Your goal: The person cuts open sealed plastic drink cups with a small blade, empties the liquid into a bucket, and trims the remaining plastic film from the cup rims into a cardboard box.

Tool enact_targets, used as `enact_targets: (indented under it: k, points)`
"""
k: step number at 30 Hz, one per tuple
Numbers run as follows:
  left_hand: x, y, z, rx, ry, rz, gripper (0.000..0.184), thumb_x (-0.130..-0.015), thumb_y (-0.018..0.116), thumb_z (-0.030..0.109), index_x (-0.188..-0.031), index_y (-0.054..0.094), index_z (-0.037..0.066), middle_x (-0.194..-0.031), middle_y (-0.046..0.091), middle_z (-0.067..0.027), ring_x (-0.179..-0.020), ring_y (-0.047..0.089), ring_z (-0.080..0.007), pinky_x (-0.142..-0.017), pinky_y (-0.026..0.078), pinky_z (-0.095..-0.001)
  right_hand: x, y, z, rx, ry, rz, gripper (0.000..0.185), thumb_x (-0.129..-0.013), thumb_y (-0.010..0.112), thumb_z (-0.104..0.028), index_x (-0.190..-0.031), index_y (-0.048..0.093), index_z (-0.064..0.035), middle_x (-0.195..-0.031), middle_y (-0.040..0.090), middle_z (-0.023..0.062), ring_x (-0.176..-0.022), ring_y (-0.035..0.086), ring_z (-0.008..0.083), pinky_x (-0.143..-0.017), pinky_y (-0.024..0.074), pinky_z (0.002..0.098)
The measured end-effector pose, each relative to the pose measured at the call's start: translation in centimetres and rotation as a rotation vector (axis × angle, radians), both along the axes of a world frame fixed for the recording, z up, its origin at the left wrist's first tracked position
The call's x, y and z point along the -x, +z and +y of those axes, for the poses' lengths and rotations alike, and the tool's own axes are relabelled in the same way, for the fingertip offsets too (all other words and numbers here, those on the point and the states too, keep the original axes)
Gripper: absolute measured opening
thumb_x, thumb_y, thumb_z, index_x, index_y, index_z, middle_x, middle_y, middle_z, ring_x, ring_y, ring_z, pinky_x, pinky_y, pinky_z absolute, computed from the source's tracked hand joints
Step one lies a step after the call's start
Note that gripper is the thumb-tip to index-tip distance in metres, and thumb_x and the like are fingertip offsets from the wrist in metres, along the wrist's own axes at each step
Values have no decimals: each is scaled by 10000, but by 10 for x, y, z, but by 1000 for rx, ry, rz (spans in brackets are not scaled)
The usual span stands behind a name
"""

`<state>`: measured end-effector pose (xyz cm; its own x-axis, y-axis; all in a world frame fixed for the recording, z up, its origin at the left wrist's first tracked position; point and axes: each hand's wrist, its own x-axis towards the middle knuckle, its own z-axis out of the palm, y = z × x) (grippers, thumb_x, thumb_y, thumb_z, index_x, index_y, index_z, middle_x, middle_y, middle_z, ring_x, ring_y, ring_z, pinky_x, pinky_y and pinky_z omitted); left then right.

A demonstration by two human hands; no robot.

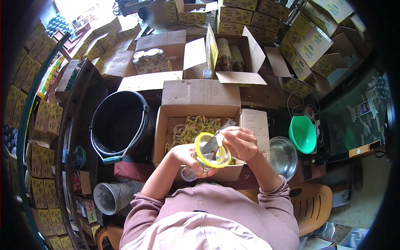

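Light jar (207, 163), blade (211, 145) at its mouth

The left hand (188, 159) curls round the jar, over the box's (200, 111) near edge; the right hand (241, 142) pinches the blade. The jar should prove light, stiff and perhaps slippery; best gripped low, clear of the blade

Yellow-rimmed jar (202, 158), yellow-green pieces (195, 130), mauve shirt (233, 204), black bucket (121, 125), green bowl (303, 134), yellow-printed cartons (310, 43)

The left hand (186, 156) holds a yellow-rimmed jar (203, 138) and the right hand (241, 143) a metal blade (211, 145) (at the jar's mouth).
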<state>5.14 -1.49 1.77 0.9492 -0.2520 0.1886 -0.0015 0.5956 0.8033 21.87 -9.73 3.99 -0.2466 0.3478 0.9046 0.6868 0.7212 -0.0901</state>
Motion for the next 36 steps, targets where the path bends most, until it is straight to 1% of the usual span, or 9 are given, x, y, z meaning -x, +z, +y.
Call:
enact_targets:
  k: [8,11,18,23,30,31,34,35,36]
  points:
    - [-18,-21,-14,547,-292,-305,559,-653,655,131,-1074,349,-74,-743,504,-147,-551,512,-168,-450,430,-259,4,4,6,-34,27,23,367,-666,665,-43,-1008,563,40,-711,618,74,-661,620,176,-640,535,302]
    - [-21,-23,-20,750,-421,-288,563,-653,654,132,-1073,345,-79,-740,504,-152,-546,512,-172,-449,432,-262,6,2,6,-29,14,-26,310,-680,656,1,-973,559,35,-715,616,111,-667,625,213,-625,539,333]
    - [-18,-24,-29,990,-565,-224,574,-651,651,134,-1073,334,-92,-733,505,-165,-533,510,-180,-446,437,-269,8,4,13,-84,-35,-81,165,-647,662,-65,-809,643,-39,-714,611,41,-688,615,161,-664,535,289]
    - [-17,-25,-23,894,-549,-218,605,-636,655,136,-1071,321,-120,-723,503,-173,-516,523,-202,-413,459,-292,0,5,16,-113,-83,-23,130,-634,658,-28,-762,635,-34,-685,591,46,-673,607,167,-645,532,289]
    - [19,-17,4,450,-83,20,624,-578,703,119,-1062,372,-94,-737,511,-174,-529,535,-220,-418,437,-300,-24,-1,17,108,-389,158,227,-592,584,65,-785,649,-37,-698,586,56,-633,573,190,-577,490,273]
    - [18,-10,14,306,-112,-34,630,-565,711,105,-1070,381,-79,-750,525,-166,-550,548,-220,-459,450,-301,-32,-8,16,217,-373,126,360,-595,551,94,-903,642,-69,-715,590,65,-629,569,206,-560,487,280]
    - [32,13,31,-200,175,-24,590,-557,748,115,-1035,438,-37,-774,546,-126,-660,561,-171,-571,461,-265,-36,-33,20,586,-572,-283,531,-611,534,92,-1110,549,-89,-719,597,103,-628,582,237,-551,492,306]
    - [39,21,33,-307,280,69,560,-559,765,116,-1015,464,-8,-802,550,-86,-700,545,-141,-634,462,-254,-30,-44,15,945,-752,-428,632,-647,542,61,-1244,411,-103,-721,600,134,-670,609,261,-565,505,332]
    - [41,33,32,-502,464,38,579,-563,770,105,-1042,460,8,-851,553,-62,-744,538,-126,-686,455,-245,-21,-55,9,1141,-897,-452,637,-669,561,33,-1264,376,-97,-720,603,144,-703,625,263,-581,512,358]
